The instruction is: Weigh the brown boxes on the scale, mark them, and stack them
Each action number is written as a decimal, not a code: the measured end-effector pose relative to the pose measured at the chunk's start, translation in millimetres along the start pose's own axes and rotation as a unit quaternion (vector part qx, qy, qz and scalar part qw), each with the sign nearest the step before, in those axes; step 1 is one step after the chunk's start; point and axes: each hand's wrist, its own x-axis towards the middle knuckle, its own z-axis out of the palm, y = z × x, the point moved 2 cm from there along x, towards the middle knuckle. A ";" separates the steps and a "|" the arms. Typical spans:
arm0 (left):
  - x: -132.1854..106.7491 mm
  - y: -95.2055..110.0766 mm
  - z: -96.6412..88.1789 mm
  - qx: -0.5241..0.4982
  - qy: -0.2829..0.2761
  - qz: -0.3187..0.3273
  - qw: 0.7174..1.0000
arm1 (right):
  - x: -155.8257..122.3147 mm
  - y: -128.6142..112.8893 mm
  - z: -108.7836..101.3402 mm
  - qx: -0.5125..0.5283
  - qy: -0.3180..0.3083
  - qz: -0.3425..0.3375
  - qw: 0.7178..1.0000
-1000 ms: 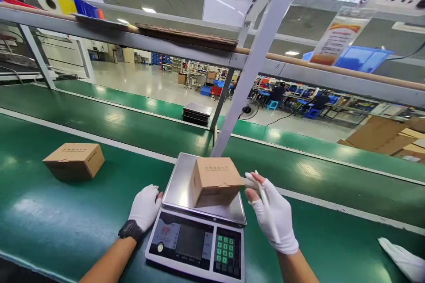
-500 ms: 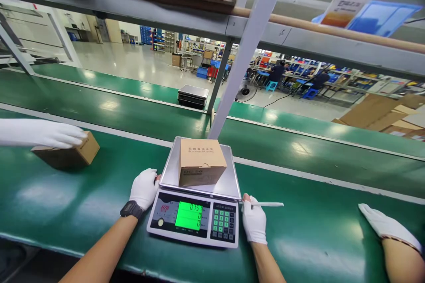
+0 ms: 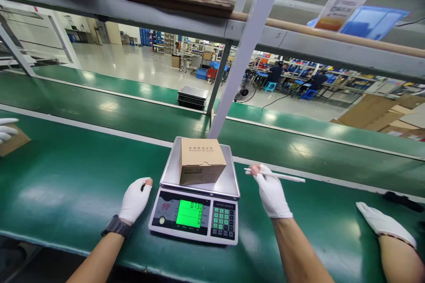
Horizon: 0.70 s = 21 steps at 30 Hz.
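Both hands flank the scale (image 3: 199, 185): left hand (image 3: 134, 200) loosely curled, right hand (image 3: 272, 192) pinching a pen (image 3: 282, 177).

Quick count from my spot: one scale (image 3: 195, 212) on the bench (image 3: 83, 194) with one cardboard box (image 3: 201, 160) on it, a second box (image 3: 11, 142) at the far left edge. One white pen (image 3: 282, 177). Four gloved hands in view: my two, (image 3: 134, 199) and (image 3: 274, 192), plus two from other people, (image 3: 6, 129) and (image 3: 385, 225).
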 end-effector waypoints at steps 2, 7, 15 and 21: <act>2.6 10.2 -11.9 -0.010 0.016 -0.018 1.000 | 4.6 -36.4 -0.8 0.013 -0.011 -0.037 0.999; -3.5 88.4 -43.3 -0.065 0.146 0.141 0.977 | 14.4 -111.2 23.1 0.048 -0.092 -0.102 0.989; -32.1 168.2 -43.6 -0.030 0.207 0.398 0.893 | 50.7 -143.4 86.5 -0.074 -0.189 -0.143 0.969; -30.5 164.4 -40.2 -0.039 0.223 0.390 0.893 | 59.1 -141.4 100.6 -0.149 -0.154 -0.116 0.970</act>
